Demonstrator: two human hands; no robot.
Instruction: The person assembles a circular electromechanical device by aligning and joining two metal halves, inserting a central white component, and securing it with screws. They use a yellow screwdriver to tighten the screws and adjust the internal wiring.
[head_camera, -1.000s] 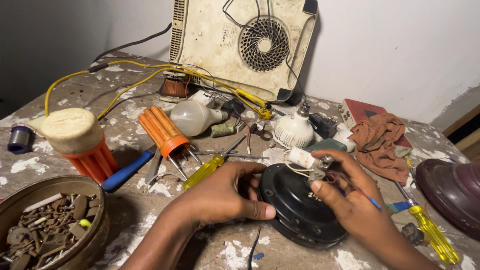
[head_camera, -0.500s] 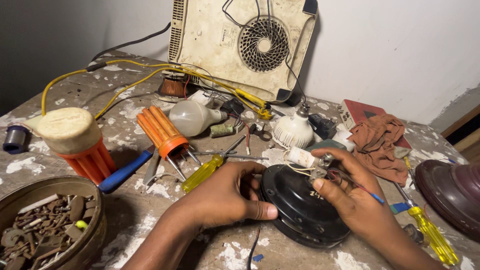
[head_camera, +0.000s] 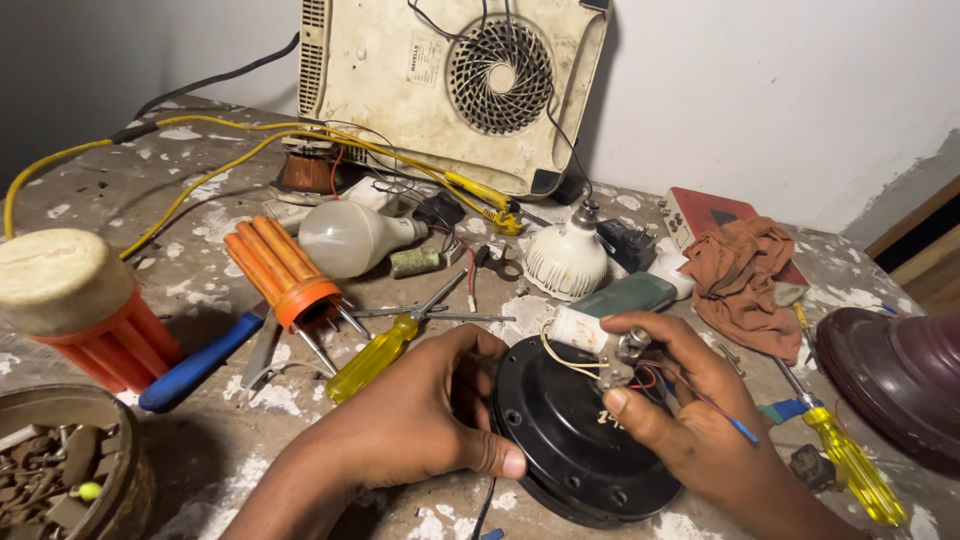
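Both hands (head_camera: 420, 420) on blk motor (head_camera: 580, 440).

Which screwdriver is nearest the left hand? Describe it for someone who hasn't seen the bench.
Start at the black round motor housing the left hand steadies. Just left of that hand lies a screwdriver with a clear yellow handle, shaft toward the bulbs. Its neighbour's handle is blue.

A small pale rectangular label (head_camera: 424, 60) sits on the back of the cream appliance housing (head_camera: 380, 90) that leans against the wall at the counter's (head_camera: 180, 190) far edge, left of its round fan grille. A flat red box (head_camera: 705, 210) lies near the far right edge, partly under a rust-brown cloth (head_camera: 745, 275). No screens or signs show.
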